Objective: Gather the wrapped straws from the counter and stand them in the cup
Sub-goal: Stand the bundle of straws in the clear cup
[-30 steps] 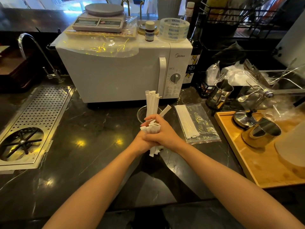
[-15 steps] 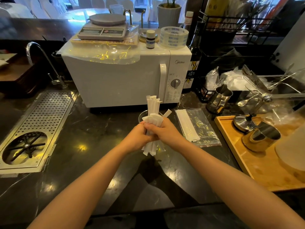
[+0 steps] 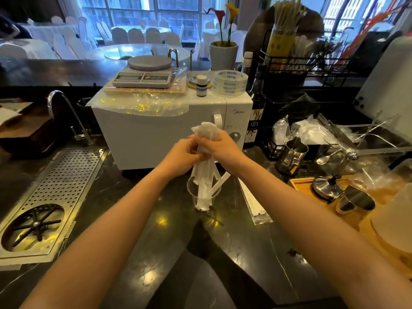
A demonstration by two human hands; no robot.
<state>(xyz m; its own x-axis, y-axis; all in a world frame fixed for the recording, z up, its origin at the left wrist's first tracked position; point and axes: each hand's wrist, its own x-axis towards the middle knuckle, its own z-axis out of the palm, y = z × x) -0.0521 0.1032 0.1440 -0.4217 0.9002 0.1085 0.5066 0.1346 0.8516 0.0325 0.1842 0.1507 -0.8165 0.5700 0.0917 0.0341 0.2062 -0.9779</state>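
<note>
Paper-wrapped straws (image 3: pixel 204 172); clear plastic cup (image 3: pixel 203 195); glossy dark stone counter (image 3: pixel 156 241).

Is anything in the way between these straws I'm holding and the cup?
Nothing visible. The left hand and right hand hold the straw bundle directly over the clear cup, lower ends already inside it.

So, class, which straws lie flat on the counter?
The bagged straws right of the cup; the bundle stands in the cup, held by left hand and right hand.
</note>
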